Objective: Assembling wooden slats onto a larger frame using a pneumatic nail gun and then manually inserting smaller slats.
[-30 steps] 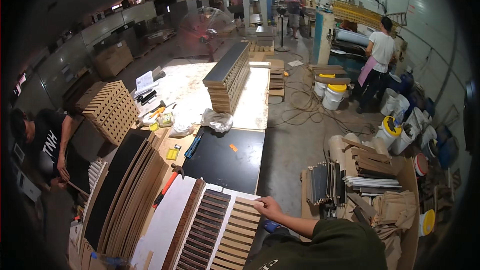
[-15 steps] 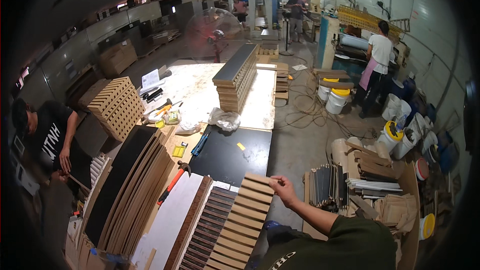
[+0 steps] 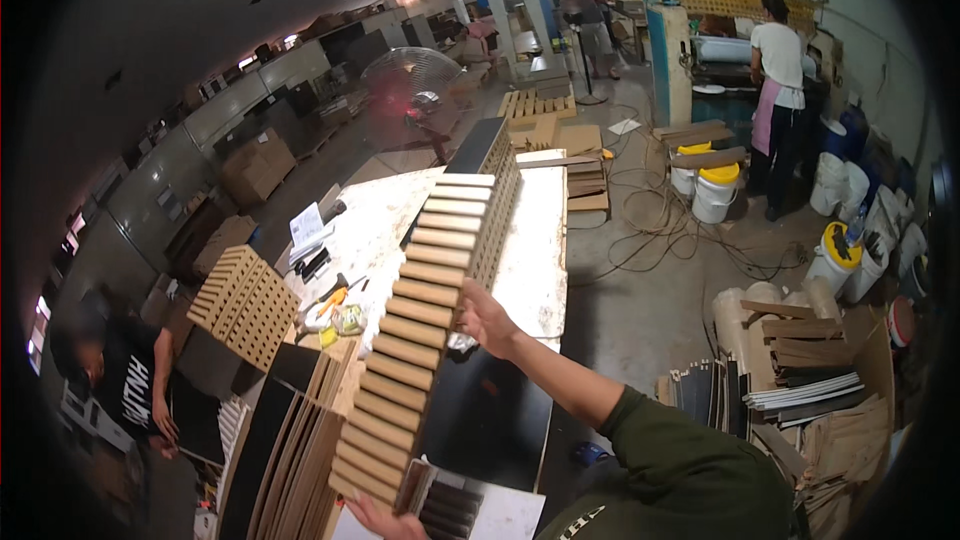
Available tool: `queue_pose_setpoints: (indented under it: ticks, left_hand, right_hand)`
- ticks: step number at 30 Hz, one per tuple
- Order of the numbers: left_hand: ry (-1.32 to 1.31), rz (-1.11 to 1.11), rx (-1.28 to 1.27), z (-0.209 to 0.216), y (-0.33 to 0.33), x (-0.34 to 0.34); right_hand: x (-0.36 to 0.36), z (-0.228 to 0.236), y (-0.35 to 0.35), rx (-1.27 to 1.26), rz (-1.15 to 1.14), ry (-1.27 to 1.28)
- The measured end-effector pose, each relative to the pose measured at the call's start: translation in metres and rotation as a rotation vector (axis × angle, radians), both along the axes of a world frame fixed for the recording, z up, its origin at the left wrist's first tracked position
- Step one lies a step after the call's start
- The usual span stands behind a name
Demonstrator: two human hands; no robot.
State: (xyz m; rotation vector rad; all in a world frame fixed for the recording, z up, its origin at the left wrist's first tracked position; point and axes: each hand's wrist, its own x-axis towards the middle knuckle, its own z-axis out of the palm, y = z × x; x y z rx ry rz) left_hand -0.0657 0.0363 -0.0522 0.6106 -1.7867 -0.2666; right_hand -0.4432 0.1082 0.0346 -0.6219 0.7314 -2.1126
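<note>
My right hand (image 3: 482, 319) is clamped on the right edge of a long, tan, slatted wooden panel (image 3: 415, 309), tilted above the pale tabletop (image 3: 537, 258); whether my left hand (image 3: 386, 521) closes on its near end, I cannot tell. It looks stiff, fairly light, best held by its edges.

Head view: the left of two head-worn fisheye lenses, which looked forward and down along the worktop (image 3: 540, 270); the slats (image 3: 412, 330) stood close before it, the floor (image 3: 625, 340) and right wall (image 3: 870, 60) farther off, straight edges bowing near the rim.
</note>
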Motion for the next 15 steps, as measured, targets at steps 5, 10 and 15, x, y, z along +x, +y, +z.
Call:
queue_pose_setpoints:
  ticks: [5, 10, 15]
  left_hand:
    - [0.715, -0.445, 0.963, 0.077, -0.039, -0.211]
    - [0.669, -0.514, 1.111, 0.044, -0.087, -0.329]
    - [0.769, -0.537, 1.149, 0.057, -0.091, -0.392]
  right_hand:
    - [-0.103, 0.025, -0.027, 0.303, -0.302, 0.286]
    - [-0.148, -0.079, 0.000, 0.406, -0.370, 0.533]
    - [-0.119, -0.195, 0.148, 0.687, -0.213, 0.492]
